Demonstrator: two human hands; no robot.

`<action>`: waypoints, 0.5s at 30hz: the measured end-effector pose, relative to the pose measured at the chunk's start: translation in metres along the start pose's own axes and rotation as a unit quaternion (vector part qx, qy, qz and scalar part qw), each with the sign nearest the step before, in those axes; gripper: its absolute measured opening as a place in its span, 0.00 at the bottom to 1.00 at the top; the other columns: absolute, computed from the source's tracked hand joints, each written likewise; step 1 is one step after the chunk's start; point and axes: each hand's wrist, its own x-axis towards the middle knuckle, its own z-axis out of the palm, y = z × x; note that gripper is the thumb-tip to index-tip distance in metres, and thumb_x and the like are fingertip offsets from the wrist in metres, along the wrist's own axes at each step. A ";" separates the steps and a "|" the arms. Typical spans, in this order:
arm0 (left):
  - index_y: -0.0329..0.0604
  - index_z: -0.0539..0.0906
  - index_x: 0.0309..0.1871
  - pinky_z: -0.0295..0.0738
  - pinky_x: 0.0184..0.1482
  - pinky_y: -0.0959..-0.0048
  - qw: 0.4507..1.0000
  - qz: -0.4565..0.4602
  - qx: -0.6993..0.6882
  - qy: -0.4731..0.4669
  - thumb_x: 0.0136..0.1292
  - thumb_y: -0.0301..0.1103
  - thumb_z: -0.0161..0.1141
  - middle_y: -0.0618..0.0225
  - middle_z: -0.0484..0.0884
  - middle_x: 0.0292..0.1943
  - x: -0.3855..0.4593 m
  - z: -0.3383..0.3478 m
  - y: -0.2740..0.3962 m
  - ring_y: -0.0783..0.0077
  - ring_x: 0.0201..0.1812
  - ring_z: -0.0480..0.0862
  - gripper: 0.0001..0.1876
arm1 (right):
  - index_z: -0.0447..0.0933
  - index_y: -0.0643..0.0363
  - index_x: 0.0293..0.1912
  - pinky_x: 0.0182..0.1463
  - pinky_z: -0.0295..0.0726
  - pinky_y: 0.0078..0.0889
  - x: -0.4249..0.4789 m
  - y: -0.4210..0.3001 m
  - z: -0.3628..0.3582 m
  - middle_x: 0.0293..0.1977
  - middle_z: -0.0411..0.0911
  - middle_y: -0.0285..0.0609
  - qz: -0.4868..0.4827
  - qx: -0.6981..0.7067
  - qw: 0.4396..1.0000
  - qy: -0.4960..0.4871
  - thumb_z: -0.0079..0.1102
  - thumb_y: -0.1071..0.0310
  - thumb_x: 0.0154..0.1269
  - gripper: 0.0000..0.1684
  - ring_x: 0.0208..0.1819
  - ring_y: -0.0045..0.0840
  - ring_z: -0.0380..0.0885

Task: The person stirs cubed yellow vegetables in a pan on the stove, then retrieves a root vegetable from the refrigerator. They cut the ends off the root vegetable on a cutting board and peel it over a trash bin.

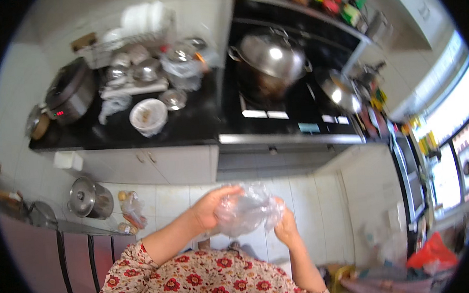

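A clear plastic bag [244, 214] is held out in front of my body, above the tiled floor. My left hand [212, 210] cups it from the left, with the thumb along its top. On the other side, my right hand [285, 224] grips the bag's gathered edge. Something rounded seems to be inside or behind the film, but blur and glare hide what it is. Past the hands, a white bowl [148, 115] with some brownish stuff in it sits on the black countertop [193, 127].
A large lidded steel pot [271, 59] stands on the stove, with a lidded pan [338, 92] to its right. At the left are a rice cooker [70, 92] and dishes on a rack [143, 35]. A stockpot [90, 197] and bagged produce [133, 209] rest on the floor.
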 end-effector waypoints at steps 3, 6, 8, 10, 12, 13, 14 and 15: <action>0.39 0.78 0.52 0.78 0.40 0.73 0.999 0.003 0.038 -0.034 0.70 0.40 0.49 0.68 0.80 0.35 -0.007 0.022 0.007 0.74 0.34 0.81 0.16 | 0.68 0.65 0.57 0.52 0.74 0.26 -0.005 -0.009 -0.006 0.45 0.77 0.44 0.018 -0.013 0.999 0.029 0.47 0.75 0.64 0.21 0.46 0.25 0.76; 0.41 0.78 0.54 0.78 0.50 0.70 0.995 0.027 0.081 -0.046 0.71 0.41 0.49 0.66 0.80 0.43 0.017 0.042 0.003 0.73 0.43 0.81 0.17 | 0.68 0.65 0.58 0.56 0.73 0.28 -0.017 -0.018 -0.032 0.50 0.76 0.45 0.052 -0.038 0.996 0.056 0.49 0.79 0.57 0.26 0.51 0.26 0.75; 0.43 0.77 0.56 0.78 0.47 0.73 0.989 0.001 0.088 -0.115 0.71 0.41 0.48 0.69 0.79 0.38 0.036 0.053 0.000 0.77 0.39 0.79 0.17 | 0.67 0.64 0.59 0.57 0.72 0.29 -0.029 -0.018 -0.056 0.51 0.75 0.46 0.082 -0.041 0.993 0.076 0.52 0.81 0.54 0.29 0.53 0.28 0.74; 0.44 0.76 0.58 0.77 0.41 0.77 0.985 -0.010 0.111 -0.130 0.72 0.42 0.48 0.73 0.77 0.33 0.057 0.073 -0.008 0.81 0.34 0.77 0.18 | 0.67 0.65 0.59 0.57 0.73 0.30 -0.041 -0.026 -0.092 0.53 0.74 0.47 0.076 -0.097 0.988 0.094 0.53 0.81 0.54 0.30 0.53 0.29 0.74; 0.45 0.75 0.60 0.74 0.32 0.82 0.983 -0.004 0.155 -0.097 0.72 0.43 0.47 0.77 0.73 0.26 0.079 0.106 -0.023 0.86 0.28 0.72 0.19 | 0.72 0.63 0.55 0.54 0.75 0.31 -0.057 -0.034 -0.126 0.48 0.76 0.47 0.054 -0.121 0.977 0.169 0.53 0.82 0.54 0.26 0.50 0.31 0.77; 0.46 0.75 0.60 0.70 0.29 0.83 0.975 -0.014 0.186 -0.118 0.72 0.43 0.47 0.78 0.71 0.25 0.092 0.115 -0.031 0.86 0.26 0.70 0.19 | 0.73 0.62 0.54 0.53 0.75 0.31 -0.062 -0.034 -0.141 0.47 0.77 0.46 0.023 -0.135 0.973 0.187 0.53 0.82 0.54 0.25 0.49 0.32 0.77; 0.46 0.75 0.60 0.66 0.26 0.84 0.966 -0.022 0.216 -0.139 0.72 0.44 0.47 0.79 0.69 0.23 0.107 0.122 -0.040 0.87 0.25 0.68 0.19 | 0.74 0.61 0.52 0.52 0.76 0.31 -0.066 -0.034 -0.157 0.45 0.78 0.45 -0.008 -0.148 0.968 0.204 0.54 0.82 0.54 0.23 0.48 0.34 0.78; 0.46 0.75 0.61 0.63 0.23 0.86 0.957 -0.031 0.245 -0.153 0.73 0.44 0.47 0.80 0.67 0.21 0.118 0.129 -0.049 0.88 0.23 0.66 0.20 | 0.76 0.60 0.50 0.51 0.76 0.31 -0.069 -0.034 -0.171 0.44 0.79 0.44 -0.039 -0.157 0.963 0.218 0.55 0.82 0.54 0.22 0.47 0.35 0.78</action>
